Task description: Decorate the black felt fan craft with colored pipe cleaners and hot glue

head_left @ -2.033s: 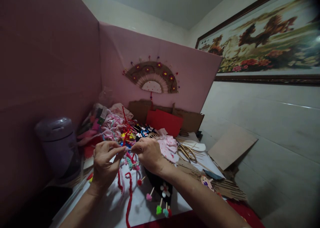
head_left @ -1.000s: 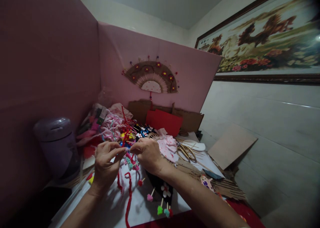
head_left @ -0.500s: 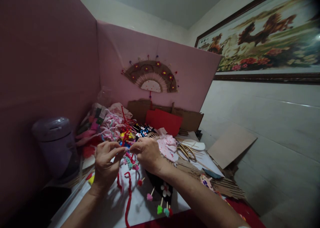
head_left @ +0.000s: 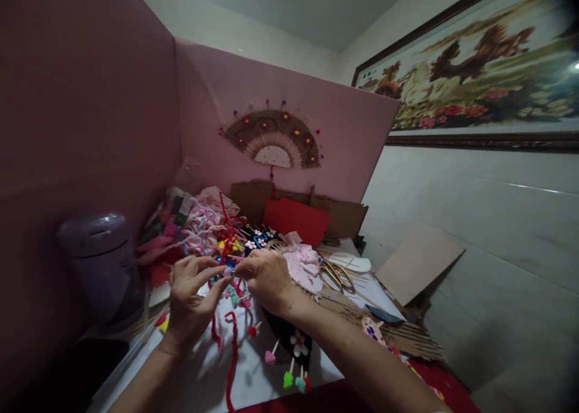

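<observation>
Over the white table sheet (head_left: pixel 199 371), my two hands meet. My left hand (head_left: pixel 194 295) pinches a small pale pink lump (head_left: pixel 227 271), clay-like, between thumb and forefinger. Close against it, my right hand (head_left: pixel 268 280) has its fingers pressed together; what they hold is too small and hidden to name. Under my right forearm lies a black piece (head_left: pixel 283 334) bearing a white flower (head_left: pixel 299 344). Short sticks tipped with a pink lump (head_left: pixel 270 357), a green lump (head_left: pixel 288 379) and other colours lie along its edge. A red fuzzy strip (head_left: pixel 233 359) curves below my hands.
Gold-handled scissors (head_left: pixel 335 277) lie right of a dotted pink cloth (head_left: pixel 304 265). Red card (head_left: pixel 296 221) leans behind. A lidded container (head_left: pixel 102 268) stands left, near bundled pink material (head_left: pixel 203 220). A decorated fan (head_left: pixel 275 137) hangs on the pink panel.
My left thumb and forefinger have parted slightly, so more of the pale pink lump shows between them. My right hand stays almost where it was.
</observation>
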Demonstrator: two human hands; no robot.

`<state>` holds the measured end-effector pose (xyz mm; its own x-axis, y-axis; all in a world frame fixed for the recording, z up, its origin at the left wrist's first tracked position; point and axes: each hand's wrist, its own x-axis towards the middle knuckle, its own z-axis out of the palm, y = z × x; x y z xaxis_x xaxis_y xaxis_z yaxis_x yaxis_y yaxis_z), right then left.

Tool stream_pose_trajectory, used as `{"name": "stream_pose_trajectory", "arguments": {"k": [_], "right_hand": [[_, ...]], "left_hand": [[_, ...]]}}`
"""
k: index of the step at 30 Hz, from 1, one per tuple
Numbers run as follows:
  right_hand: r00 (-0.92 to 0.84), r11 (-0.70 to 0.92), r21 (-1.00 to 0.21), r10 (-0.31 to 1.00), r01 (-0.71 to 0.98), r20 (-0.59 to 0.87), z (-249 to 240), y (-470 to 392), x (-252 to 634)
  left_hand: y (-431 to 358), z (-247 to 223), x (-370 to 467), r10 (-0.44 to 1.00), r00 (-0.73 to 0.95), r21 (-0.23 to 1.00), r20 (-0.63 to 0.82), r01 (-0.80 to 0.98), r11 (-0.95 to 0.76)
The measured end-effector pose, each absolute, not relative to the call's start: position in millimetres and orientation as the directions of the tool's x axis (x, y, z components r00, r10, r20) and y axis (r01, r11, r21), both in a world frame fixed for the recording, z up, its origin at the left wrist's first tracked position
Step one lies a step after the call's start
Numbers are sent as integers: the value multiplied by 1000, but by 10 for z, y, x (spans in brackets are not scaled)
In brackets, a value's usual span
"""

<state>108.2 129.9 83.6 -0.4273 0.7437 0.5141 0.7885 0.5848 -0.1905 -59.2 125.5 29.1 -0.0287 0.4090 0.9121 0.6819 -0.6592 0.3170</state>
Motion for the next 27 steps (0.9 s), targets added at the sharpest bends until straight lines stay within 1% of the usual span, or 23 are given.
{"name": "stream_pose_trajectory", "arguments": {"k": [2, 4, 6, 7, 8, 10, 11, 12, 14, 15, 17, 23, 25, 27], "right_hand": [[-428, 584, -190, 745, 789, 512, 831, 1298, 1082], [-431, 585, -189, 745, 789, 508, 828, 1298, 1083], [-435, 586, -188, 747, 788, 503, 827, 1299, 1087], [-438, 587, -188, 747, 787, 499, 828, 1299, 1088], [-443, 590, -189, 748, 785, 495, 827, 1298, 1089], [-455, 597, -188, 748, 780, 484, 823, 1291, 1089], [-461, 600, -188, 747, 777, 479, 820, 1286, 1089], [-466, 603, -187, 747, 776, 475, 815, 1280, 1088], [-469, 604, -187, 747, 775, 471, 807, 1267, 1090], [-468, 606, -188, 745, 773, 476, 807, 1261, 1096], [-459, 615, -196, 731, 764, 504, 820, 1244, 1123], [-364, 655, -223, 634, 722, 682, 969, 903, 1221], [-384, 717, -210, 570, 665, 727, 963, 641, 1157], [-442, 788, -183, 503, 589, 743, 878, 367, 1003]], "left_hand": [[1233, 304, -592, 423, -53, 350, 905, 659, -666], [1214, 313, -593, 447, -98, 408, 889, 615, -675], [1202, 317, -592, 506, -164, 508, 847, 534, -676], [1200, 320, -591, 553, -211, 580, 806, 468, -666], [1201, 324, -588, 610, -270, 665, 745, 373, -646], [1209, 343, -582, 738, -383, 819, 556, 103, -564], [1215, 359, -583, 795, -416, 861, 441, -53, -505], [1222, 380, -587, 843, -424, 874, 330, -200, -443], [1235, 429, -608, 903, -396, 841, 166, -421, -339], [1241, 454, -625, 918, -378, 816, 119, -490, -308], [1247, 501, -665, 929, -361, 766, 76, -576, -286], [1208, 615, -715, 970, -242, 606, 18, -769, -203], [1177, 650, -690, 972, -235, 597, 19, -777, -200], [1151, 675, -650, 960, -280, 636, 29, -735, -234]]}}
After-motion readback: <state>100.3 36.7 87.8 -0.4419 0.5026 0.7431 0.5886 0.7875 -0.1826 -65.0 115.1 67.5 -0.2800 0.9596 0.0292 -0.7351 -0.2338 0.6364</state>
